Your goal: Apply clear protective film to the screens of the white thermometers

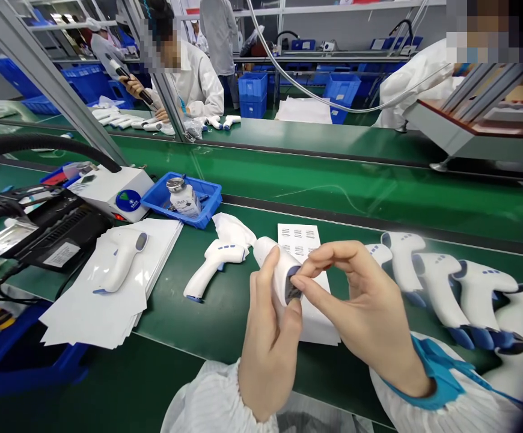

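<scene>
My left hand [270, 337] is wrapped round a white infrared thermometer [268, 249], its dark oval end turned toward me. At that end, the thumb and forefinger of my right hand [360, 307] are pinched together against the rim. Whatever they hold there, if anything, is too small to make out. Beneath my hands lies a sheet of printed labels [298, 234] on white paper. Another white thermometer [211, 267] rests left of my hands, touching a crumpled white cloth or tissue [234, 228].
Several thermometers [442, 288] lie in a row at right. A paper stack [153, 255] at left carries one thermometer [124, 261]. Behind it stand a blue tray [211, 195] with a bottle [184, 198], and a white box [112, 189]. Co-workers sit across the green conveyor belt [333, 180].
</scene>
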Tool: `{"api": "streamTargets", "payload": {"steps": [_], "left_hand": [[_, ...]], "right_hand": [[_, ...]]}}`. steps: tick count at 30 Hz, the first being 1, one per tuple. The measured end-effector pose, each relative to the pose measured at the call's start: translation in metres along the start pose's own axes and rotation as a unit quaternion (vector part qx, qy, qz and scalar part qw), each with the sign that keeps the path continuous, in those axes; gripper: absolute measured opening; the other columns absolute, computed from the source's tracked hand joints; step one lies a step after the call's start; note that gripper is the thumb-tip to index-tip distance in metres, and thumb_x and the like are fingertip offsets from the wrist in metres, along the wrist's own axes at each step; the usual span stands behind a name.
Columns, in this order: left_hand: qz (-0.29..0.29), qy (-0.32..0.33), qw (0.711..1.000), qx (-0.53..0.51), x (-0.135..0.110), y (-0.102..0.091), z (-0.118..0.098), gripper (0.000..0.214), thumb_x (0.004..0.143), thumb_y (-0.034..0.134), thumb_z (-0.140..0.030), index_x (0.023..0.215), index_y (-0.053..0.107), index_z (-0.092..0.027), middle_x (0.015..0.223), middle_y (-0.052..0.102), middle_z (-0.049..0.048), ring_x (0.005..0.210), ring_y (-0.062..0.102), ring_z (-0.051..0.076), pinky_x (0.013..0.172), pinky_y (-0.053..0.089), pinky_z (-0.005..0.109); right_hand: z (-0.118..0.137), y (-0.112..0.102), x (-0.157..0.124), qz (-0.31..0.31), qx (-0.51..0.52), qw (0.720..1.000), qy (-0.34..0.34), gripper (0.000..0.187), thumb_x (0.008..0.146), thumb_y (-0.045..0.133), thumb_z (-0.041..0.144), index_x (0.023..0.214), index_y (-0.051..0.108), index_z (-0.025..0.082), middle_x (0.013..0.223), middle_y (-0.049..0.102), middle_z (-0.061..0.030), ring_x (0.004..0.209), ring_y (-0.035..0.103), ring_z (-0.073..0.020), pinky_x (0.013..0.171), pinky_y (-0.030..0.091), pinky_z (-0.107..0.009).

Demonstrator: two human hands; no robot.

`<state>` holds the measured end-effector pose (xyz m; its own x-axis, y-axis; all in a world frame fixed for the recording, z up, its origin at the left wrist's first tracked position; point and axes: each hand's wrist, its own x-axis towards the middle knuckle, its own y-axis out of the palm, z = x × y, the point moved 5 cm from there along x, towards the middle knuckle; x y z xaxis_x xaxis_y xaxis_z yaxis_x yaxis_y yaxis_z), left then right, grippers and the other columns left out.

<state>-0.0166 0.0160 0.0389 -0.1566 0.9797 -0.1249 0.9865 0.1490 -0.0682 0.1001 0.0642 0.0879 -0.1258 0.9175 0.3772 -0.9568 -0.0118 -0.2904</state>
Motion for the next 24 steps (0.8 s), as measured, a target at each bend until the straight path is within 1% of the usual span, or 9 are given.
{"api": "streamTargets", "payload": {"steps": [3, 7, 9, 12, 15, 17, 19, 21, 24], "left_hand": [[0.007, 0.029, 0.999, 0.026, 0.000, -0.001, 0.001, 0.051, 0.099, 0.039, -0.040, 0.147, 0.025, -0.045, 0.159, 0.021, -0.0050, 0.138, 0.034, 0.027, 0.108, 0.040, 0.044], [-0.002, 0.061, 0.997, 0.048, 0.001, 0.000, 0.002, 0.052, 0.099, 0.039, -0.035, 0.148, 0.024, -0.044, 0.158, 0.024, -0.0045, 0.141, 0.028, 0.025, 0.108, 0.038, 0.041], [-0.013, 0.066, 0.996, 0.056, 0.001, 0.000, 0.002, 0.053, 0.099, 0.040, -0.033, 0.148, 0.024, -0.043, 0.156, 0.026, -0.0033, 0.139, 0.030, 0.025, 0.106, 0.039, 0.040], [-0.029, 0.079, 0.994, 0.076, 0.000, -0.002, 0.002, 0.051, 0.099, 0.040, -0.031, 0.147, 0.028, -0.042, 0.153, 0.028, 0.0005, 0.128, 0.041, 0.025, 0.094, 0.047, 0.037], [-0.051, 0.136, 0.986, 0.079, 0.000, -0.007, -0.002, 0.044, 0.098, 0.043, -0.030, 0.140, 0.036, -0.040, 0.143, 0.037, 0.0039, 0.114, 0.049, 0.023, 0.082, 0.050, 0.032], [-0.071, 0.176, 0.980, 0.067, 0.001, -0.011, -0.003, 0.038, 0.098, 0.042, -0.030, 0.134, 0.041, -0.039, 0.130, 0.044, 0.0036, 0.105, 0.051, 0.020, 0.078, 0.049, 0.029], [-0.087, 0.212, 0.972, 0.059, 0.002, -0.014, -0.004, 0.034, 0.098, 0.040, -0.029, 0.131, 0.042, -0.039, 0.119, 0.047, 0.0028, 0.096, 0.052, 0.018, 0.074, 0.049, 0.026], [-0.103, 0.246, 0.961, 0.070, 0.003, -0.016, -0.006, 0.036, 0.097, 0.042, -0.027, 0.131, 0.042, -0.038, 0.113, 0.047, 0.0027, 0.088, 0.053, 0.016, 0.070, 0.048, 0.026], [-0.120, 0.284, 0.945, 0.112, 0.004, -0.017, -0.010, 0.041, 0.093, 0.048, -0.023, 0.132, 0.041, -0.035, 0.106, 0.048, 0.0033, 0.082, 0.054, 0.016, 0.066, 0.048, 0.026]], "right_hand": [[0.001, 0.000, 0.000, -0.002, -0.008, 1.000, -0.001, 0.024, 0.079, 0.071, 0.013, 0.095, 0.057, 0.024, 0.080, 0.067, 0.0024, 0.075, 0.065, -0.0138, 0.073, 0.057, -0.029], [0.000, 0.000, 0.000, -0.002, -0.012, 1.000, -0.001, 0.024, 0.080, 0.071, 0.015, 0.096, 0.056, 0.024, 0.079, 0.067, 0.0018, 0.074, 0.066, -0.0151, 0.072, 0.058, -0.031], [0.001, 0.000, -0.001, -0.004, -0.028, 1.000, -0.004, 0.024, 0.080, 0.071, 0.015, 0.097, 0.056, 0.025, 0.080, 0.067, 0.0017, 0.075, 0.067, -0.0156, 0.074, 0.058, -0.032], [0.005, 0.000, -0.004, -0.009, -0.071, 0.997, -0.012, 0.026, 0.081, 0.070, 0.016, 0.099, 0.055, 0.026, 0.081, 0.068, 0.0014, 0.079, 0.067, -0.0172, 0.078, 0.056, -0.035], [0.011, 0.002, -0.010, -0.006, -0.100, 0.995, -0.017, 0.028, 0.082, 0.068, 0.016, 0.103, 0.053, 0.027, 0.081, 0.068, 0.0017, 0.082, 0.068, -0.0185, 0.079, 0.055, -0.036], [0.015, 0.004, -0.014, -0.005, -0.112, 0.993, -0.028, 0.027, 0.083, 0.066, 0.015, 0.103, 0.053, 0.028, 0.080, 0.068, 0.0022, 0.081, 0.068, -0.0185, 0.077, 0.055, -0.036], [0.020, 0.006, -0.017, -0.005, -0.123, 0.992, -0.038, 0.026, 0.085, 0.065, 0.016, 0.104, 0.053, 0.029, 0.081, 0.068, 0.0027, 0.080, 0.068, -0.0182, 0.075, 0.055, -0.034], [0.023, 0.006, -0.018, -0.002, -0.133, 0.990, -0.040, 0.026, 0.086, 0.063, 0.016, 0.107, 0.053, 0.030, 0.081, 0.069, 0.0029, 0.079, 0.069, -0.0178, 0.075, 0.055, -0.034], [0.027, 0.006, -0.019, 0.005, -0.144, 0.989, -0.043, 0.030, 0.087, 0.062, 0.017, 0.112, 0.052, 0.030, 0.081, 0.070, 0.0026, 0.078, 0.069, -0.0178, 0.077, 0.056, -0.034]]}}
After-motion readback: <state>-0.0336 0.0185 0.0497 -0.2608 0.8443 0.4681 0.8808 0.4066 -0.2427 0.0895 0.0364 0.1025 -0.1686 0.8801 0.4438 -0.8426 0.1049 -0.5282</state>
